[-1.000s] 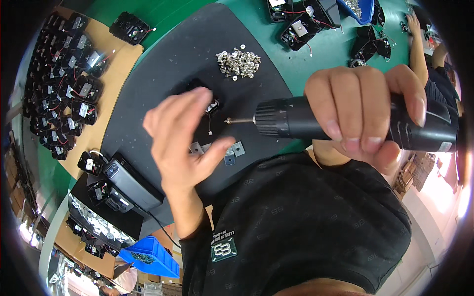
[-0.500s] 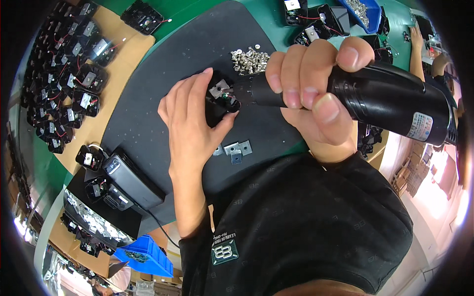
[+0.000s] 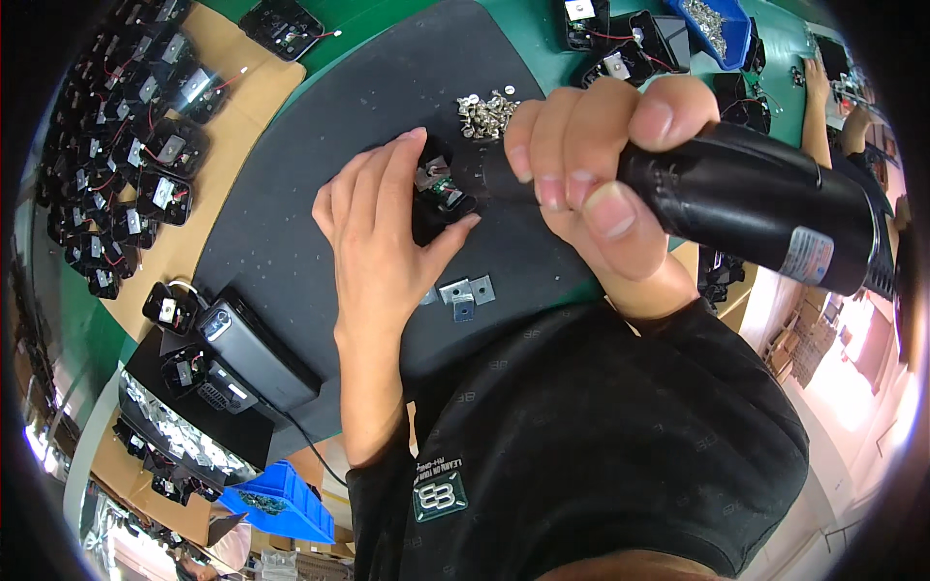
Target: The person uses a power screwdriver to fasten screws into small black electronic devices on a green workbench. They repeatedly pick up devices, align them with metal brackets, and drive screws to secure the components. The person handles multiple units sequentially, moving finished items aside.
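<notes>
My left hand (image 3: 378, 208) grips a small black plastic housing (image 3: 431, 225) on the dark mat, thumb and fingers around its sides. Inside the housing show a metal plate and a small green circuit board (image 3: 445, 191). My right hand (image 3: 610, 160) is wrapped round a black electric screwdriver (image 3: 746, 203), held nearly level with its front end pointing left at the housing. The tip is dark and blurred, so contact with a screw cannot be made out. Beyond the tool lies a heap of silvery screws (image 3: 484, 116). Several bent metal plates (image 3: 463, 298) rest nearer to me.
Rows of black housings (image 3: 136, 174) fill a brown board at the left. A phone (image 3: 257, 349) leans by the mat's left edge, near a blue bin (image 3: 281, 504). Another blue bin (image 3: 717, 29) with small metal parts stands at back right. A co-worker's arm (image 3: 819, 107) shows far right.
The screwdriver and my right hand have shifted slightly left, toward the housing. My left hand keeps its hold on the housing, nearly unmoved.
</notes>
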